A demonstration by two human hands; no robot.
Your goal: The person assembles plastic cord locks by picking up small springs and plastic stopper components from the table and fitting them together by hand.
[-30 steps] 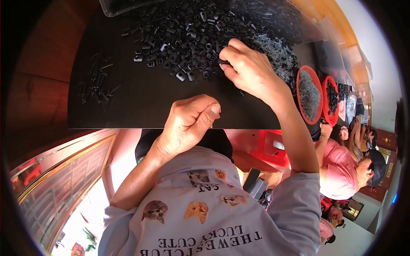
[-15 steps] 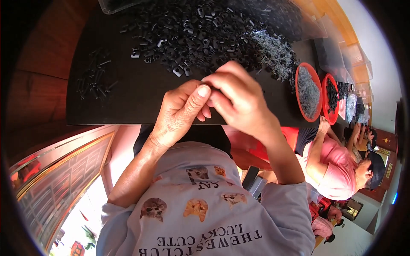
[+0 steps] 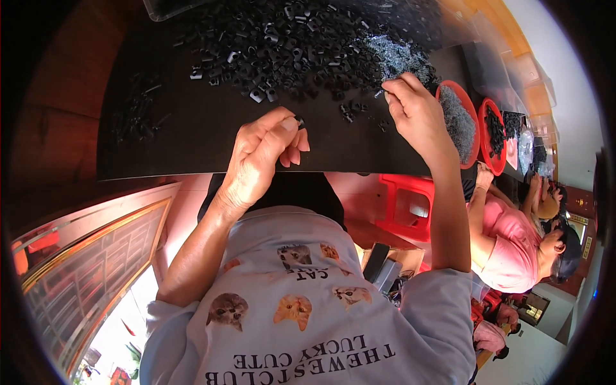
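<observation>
My left hand (image 3: 264, 151) is closed in front of the table's near edge side, pinching a small black plastic part (image 3: 299, 120) between thumb and forefinger. Most of that part is covered by the fingers. Farther right, my right hand (image 3: 416, 119) reaches over the table with thumb and forefinger together on a tiny metal spring (image 3: 378, 94). Just beyond it lies a heap of silvery springs (image 3: 394, 56). A wide heap of black plastic parts (image 3: 276, 54) spreads over the far middle of the table.
Thin black pieces (image 3: 138, 115) lie loose on the dark table (image 3: 205, 144) at left. Two red bowls stand at right: one of springs (image 3: 457, 125), one of black parts (image 3: 494, 131). A person in pink (image 3: 507, 240) sits beyond them. A red stool (image 3: 407, 205) is below the table edge.
My hands were together; now they are apart. The right hand has moved right and away to the spring heap and pinches a spring. The left hand stays nearly in place.
</observation>
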